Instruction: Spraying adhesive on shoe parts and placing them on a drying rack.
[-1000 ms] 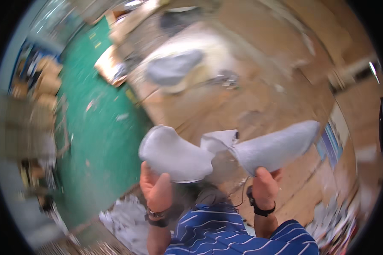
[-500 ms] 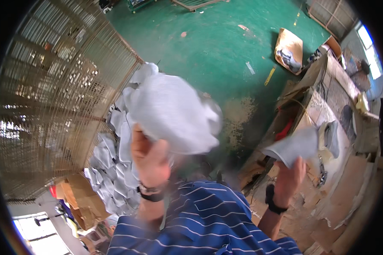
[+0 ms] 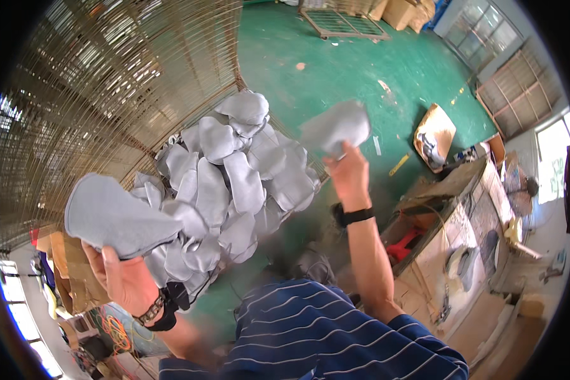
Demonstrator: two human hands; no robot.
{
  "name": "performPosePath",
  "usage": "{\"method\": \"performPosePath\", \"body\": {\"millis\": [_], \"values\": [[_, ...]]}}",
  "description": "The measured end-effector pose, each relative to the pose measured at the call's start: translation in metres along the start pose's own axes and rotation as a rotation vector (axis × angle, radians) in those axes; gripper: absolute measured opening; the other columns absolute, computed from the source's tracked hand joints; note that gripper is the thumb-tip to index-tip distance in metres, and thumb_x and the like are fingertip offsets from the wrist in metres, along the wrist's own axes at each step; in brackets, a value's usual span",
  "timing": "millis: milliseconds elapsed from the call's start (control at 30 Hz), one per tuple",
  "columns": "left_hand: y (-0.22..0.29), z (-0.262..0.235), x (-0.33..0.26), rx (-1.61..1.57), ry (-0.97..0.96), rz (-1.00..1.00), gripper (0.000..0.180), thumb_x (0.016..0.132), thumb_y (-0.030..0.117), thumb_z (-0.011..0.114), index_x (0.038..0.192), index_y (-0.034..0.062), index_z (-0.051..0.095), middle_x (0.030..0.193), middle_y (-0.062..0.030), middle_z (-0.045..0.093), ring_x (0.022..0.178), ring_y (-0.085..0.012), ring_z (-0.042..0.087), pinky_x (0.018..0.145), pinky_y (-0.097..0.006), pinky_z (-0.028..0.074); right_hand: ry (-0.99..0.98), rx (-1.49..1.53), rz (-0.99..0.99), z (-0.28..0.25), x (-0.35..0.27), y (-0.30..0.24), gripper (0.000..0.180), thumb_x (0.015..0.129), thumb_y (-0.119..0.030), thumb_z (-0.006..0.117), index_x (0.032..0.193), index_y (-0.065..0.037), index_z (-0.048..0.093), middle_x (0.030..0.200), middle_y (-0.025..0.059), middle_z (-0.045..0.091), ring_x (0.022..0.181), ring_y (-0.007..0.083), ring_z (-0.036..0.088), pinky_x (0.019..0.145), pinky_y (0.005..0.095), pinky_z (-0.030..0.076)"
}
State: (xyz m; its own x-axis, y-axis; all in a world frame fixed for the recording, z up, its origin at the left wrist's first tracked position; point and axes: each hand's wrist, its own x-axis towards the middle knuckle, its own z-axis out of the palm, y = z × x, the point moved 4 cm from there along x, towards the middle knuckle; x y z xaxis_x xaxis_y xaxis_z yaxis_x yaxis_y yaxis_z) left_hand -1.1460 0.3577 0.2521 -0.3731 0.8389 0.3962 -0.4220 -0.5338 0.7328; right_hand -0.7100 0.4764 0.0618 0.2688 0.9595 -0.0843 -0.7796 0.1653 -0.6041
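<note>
My left hand (image 3: 130,278) grips a large grey insole-shaped piece (image 3: 117,212) by its lower edge, thumb against its face. That piece is held up at the left, before the wire cage wall. My right hand (image 3: 349,174) is closed on the lower edge of a second grey insole-shaped piece (image 3: 341,125), somewhat blurred, raised over the floor just right of the pile. Between the two hands lies a heap of similar grey pieces (image 3: 212,190), overlapping at many angles against the cage. The heap's lower layers are hidden.
The wire cage (image 3: 164,82) rises at the left. At the right stands a worn bench (image 3: 468,221) with a red object (image 3: 405,244) inside. An open cardboard box (image 3: 434,136) rests on the green floor (image 3: 310,82). Orange cord (image 3: 115,332) hangs at the lower left.
The view has turned, bringing the heap to mid-picture. My left hand has moved left, away from the blurred grey mass in front of it. My right hand has gone from the bench toward the heap.
</note>
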Motion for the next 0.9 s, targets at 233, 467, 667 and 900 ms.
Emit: {"method": "performPosePath", "body": {"millis": [233,467,667,900], "values": [[0.018,-0.030,-0.023,0.210,0.422,0.035,0.056,0.095,0.007,0.056,0.147,-0.0030,0.036,0.144,-0.0165,0.046,0.130,-0.0288,0.048,0.111,-0.046,0.036,-0.364,-1.460,0.003,-0.169,-0.020,0.178,0.040,0.086,-0.032,0.072,0.105,0.000,0.060,0.095,0.0138,0.069,0.085,0.0310,0.070,0.078,0.0446,0.059],[0.012,-0.002,-0.029,0.406,0.611,0.078,0.058,0.093,0.013,0.057,0.145,-0.0035,0.037,0.144,-0.0174,0.045,0.129,-0.0321,0.048,0.109,-0.049,0.038,0.003,-0.654,1.128,-0.128,-0.051,0.167,0.035,0.088,-0.034,0.065,0.103,-0.003,0.063,0.096,0.0130,0.071,0.083,0.0237,0.070,0.071,0.0363,0.060],[0.002,0.047,-0.010,0.388,0.444,0.067,0.060,0.087,0.009,0.065,0.142,-0.0003,0.041,0.136,-0.0147,0.052,0.124,-0.0293,0.053,0.108,-0.046,0.040,-0.827,-1.046,0.354,0.068,-0.057,0.118,0.057,0.081,-0.030,0.080,0.125,0.001,0.059,0.112,0.0190,0.067,0.104,0.0301,0.066,0.085,0.0393,0.055],[-0.002,0.092,-0.019,0.394,0.440,0.028,0.068,0.082,0.009,0.071,0.141,-0.0043,0.040,0.133,-0.0163,0.054,0.122,-0.0287,0.054,0.109,-0.043,0.040,-1.087,-1.064,-0.327,0.193,-0.044,0.089,0.062,0.080,-0.014,0.076,0.134,0.001,0.051,0.126,0.0193,0.061,0.116,0.0363,0.059,0.094,0.0429,0.050]]}}
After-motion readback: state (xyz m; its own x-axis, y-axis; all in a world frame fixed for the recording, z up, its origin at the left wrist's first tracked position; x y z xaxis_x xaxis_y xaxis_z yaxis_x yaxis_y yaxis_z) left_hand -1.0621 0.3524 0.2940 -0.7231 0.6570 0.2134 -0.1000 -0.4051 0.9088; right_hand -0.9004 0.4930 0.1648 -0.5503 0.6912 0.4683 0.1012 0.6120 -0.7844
